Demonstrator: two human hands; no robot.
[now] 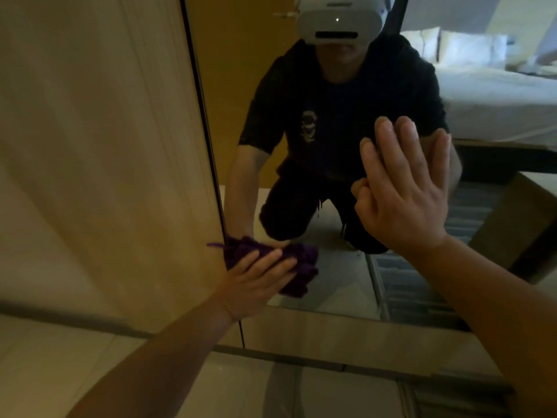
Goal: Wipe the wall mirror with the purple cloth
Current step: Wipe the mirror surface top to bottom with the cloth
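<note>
Left hand (pixel 256 279) presses purple cloth (pixel 297 267) at wall mirror (pixel 346 282) seven-o'clock corner | right hand (pixel 404 191) flat, fingers spread | wiping underway, remainder unclear

Only one view is showing: the camera is riding on the person's head, facing forward and tilting down, sitting close against the wall mirror (pixel 346 282). It is taking in the mirror's lower left corner, the wooden panel (pixel 99 146) beside it, and its own headset (pixel 337 21) reflecting at the top.
</note>
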